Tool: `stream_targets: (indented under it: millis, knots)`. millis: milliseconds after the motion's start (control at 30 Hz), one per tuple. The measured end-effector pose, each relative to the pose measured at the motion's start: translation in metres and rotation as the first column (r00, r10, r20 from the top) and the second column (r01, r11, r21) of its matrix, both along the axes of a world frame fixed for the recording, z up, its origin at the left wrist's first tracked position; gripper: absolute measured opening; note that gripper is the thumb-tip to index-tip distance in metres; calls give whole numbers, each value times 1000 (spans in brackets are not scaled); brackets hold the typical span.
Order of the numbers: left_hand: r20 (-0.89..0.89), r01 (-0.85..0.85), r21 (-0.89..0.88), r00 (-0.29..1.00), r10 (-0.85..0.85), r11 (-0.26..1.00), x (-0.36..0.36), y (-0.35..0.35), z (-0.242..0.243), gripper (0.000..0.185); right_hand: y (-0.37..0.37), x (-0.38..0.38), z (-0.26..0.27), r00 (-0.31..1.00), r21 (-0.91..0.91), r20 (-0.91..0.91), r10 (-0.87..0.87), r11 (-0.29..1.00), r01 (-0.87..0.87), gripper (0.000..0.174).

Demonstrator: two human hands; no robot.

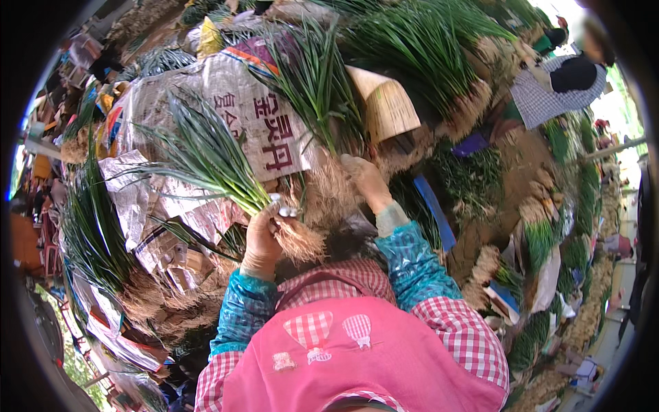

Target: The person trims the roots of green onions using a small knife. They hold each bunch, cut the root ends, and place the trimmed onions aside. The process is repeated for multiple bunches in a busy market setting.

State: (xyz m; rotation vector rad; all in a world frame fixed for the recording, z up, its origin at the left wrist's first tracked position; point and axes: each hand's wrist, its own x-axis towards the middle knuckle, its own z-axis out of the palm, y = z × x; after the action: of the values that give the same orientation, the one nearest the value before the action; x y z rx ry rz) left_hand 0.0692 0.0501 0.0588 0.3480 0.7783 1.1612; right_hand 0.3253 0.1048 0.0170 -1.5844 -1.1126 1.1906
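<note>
A bunch of green, long-leaved allium plants (221,165) is gripped in my gloved left hand (261,239). Its leaves fan out to the upper left, and pale fibrous roots (300,239) hang below the fist beside white stem ends. My gloved right hand (368,183) touches a second bunch (319,87) where the stems meet the roots; whether its fingers close on any stems cannot be told. This second bunch lies partly over a white woven sack (195,82) that bears printed writing. More tangled roots (332,193) lie between my hands.
Larger heaps of the same plants lie at the upper right (422,56) and left (98,221). Beside the second bunch is a curled tan sheet (388,110). A blue strip (435,211) lies right of my right arm. Another person (561,82) is at the far right.
</note>
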Motion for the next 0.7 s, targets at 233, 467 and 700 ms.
stream_targets:
  millis: [233,467,700]
  knots:
    - [-89,255,-47,962,-258,966,-5,11,-19,21,-41,-40,52,767,496,640,-35,782,-378,33]
    - [-107,365,-69,923,-370,929,-18,23,-3,28,-58,-101,45,619,228,758,207,805,-548,11]
    - [-219,394,-25,895,-390,919,-48,16,21,50,-50,-92,42,981,236,-140,134,967,-99,31]
